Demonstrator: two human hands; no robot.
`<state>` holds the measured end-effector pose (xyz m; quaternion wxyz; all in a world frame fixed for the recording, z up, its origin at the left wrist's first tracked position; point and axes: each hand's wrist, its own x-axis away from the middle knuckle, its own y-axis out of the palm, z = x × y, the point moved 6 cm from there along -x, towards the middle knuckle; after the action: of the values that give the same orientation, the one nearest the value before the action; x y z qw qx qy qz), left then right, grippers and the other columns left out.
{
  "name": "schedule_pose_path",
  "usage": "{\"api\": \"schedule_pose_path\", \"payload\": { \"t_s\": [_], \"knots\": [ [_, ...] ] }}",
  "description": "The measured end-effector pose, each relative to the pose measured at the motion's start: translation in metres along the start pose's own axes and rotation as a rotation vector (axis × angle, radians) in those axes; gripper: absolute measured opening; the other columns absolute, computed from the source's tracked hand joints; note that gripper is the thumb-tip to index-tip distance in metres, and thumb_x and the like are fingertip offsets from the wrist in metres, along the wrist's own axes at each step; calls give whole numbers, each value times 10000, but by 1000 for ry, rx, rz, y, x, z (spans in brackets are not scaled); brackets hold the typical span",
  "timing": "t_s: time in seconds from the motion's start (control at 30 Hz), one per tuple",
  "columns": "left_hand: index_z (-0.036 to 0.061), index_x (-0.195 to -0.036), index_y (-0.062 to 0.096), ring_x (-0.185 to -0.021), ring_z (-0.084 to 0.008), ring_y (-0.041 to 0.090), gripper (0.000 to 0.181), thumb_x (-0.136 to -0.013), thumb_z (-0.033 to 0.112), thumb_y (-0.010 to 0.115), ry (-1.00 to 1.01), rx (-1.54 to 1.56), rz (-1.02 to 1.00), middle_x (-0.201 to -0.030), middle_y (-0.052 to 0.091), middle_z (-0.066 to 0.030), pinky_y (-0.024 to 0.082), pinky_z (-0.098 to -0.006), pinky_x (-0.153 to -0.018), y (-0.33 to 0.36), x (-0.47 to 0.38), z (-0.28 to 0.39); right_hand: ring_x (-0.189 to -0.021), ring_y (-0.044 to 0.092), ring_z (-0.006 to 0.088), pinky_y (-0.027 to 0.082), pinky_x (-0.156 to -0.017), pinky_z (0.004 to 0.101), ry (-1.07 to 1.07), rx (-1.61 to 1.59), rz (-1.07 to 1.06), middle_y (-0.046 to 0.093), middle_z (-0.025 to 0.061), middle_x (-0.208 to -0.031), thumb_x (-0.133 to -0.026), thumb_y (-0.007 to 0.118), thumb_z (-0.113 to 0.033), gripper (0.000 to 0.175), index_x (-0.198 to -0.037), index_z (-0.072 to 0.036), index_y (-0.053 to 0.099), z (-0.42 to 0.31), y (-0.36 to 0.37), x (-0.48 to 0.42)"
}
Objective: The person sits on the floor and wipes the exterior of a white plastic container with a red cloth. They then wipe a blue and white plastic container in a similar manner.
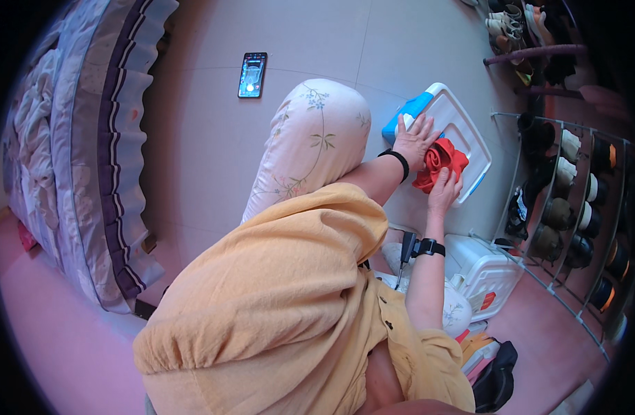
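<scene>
Crumpled red cloth [439, 163] lies over the near side of a storage box's white plastic lid [470, 140], which has blue parts along its edge. My left hand [417, 141], with a black band at the wrist, rests palm down with spread fingers at the lid's blue-and-white corner, its side against the cloth. My right hand [445, 191] grips the lower edge of the cloth between thumb and fingers. A black strap with a small device [423, 247] is around my right wrist. Whether anything lies beneath the cloth is hidden.
A smartphone [252, 75] with a lit screen lies on the floor. A bed with a ruffled cover [115, 155] stands left. Shoe racks [561, 124] line the right. A second white plastic box [486, 275] and folded clothes [478, 353] are beside my right leg.
</scene>
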<state>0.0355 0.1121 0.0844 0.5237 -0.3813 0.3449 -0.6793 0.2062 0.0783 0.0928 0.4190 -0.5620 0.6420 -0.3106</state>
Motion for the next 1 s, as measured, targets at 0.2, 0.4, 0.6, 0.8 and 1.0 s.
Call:
{"api": "schedule_pose_path", "payload": {
  "t_s": [0.2,0.4,0.6,0.8,1.0],
  "knots": [
    [256,-1551,275,-1529,-307,49,903,-790,538,670,-8,5,-14,-1645,143,-96,48,-751,-1098,1,-1,0,-1248,520,265,381,-1071,395,545,-819,-33,552,158,-1364,-1034,355,-541,653,-1306,8,582,32,-4,-11],
    [255,-1555,266,-1529,-307,37,942,-766,540,696,2,58,-20,-1646,134,-97,40,-750,-1101,0,0,0,-1316,451,331,334,-1130,420,244,-263,-60,453,182,-1462,-883,709,-225,589,-1409,-76,488,18,-14,-21],
    [254,-1558,256,-1529,-307,29,979,-744,534,723,-3,23,-23,-1647,129,-95,40,-747,-1105,1,-1,3,-1324,466,336,398,-1093,446,482,-441,129,428,191,-1476,-820,786,-165,777,-1465,-25,374,49,-17,-18],
    [249,-1560,249,-1529,-310,23,1015,-732,580,735,3,39,-28,-1647,124,-99,57,-750,-1101,1,-1,4,-1040,671,304,575,-862,455,869,-1227,139,632,163,-1246,-872,748,-179,548,-1337,0,521,58,-51,-23],
    [244,-1563,243,-1528,-316,12,1047,-721,630,731,10,26,-35,-1649,111,-105,50,-754,-1097,0,0,4,-1072,646,276,562,-895,377,386,-760,551,591,170,-1307,-900,725,-203,518,-1311,32,514,0,-146,-52]
  ]
}}
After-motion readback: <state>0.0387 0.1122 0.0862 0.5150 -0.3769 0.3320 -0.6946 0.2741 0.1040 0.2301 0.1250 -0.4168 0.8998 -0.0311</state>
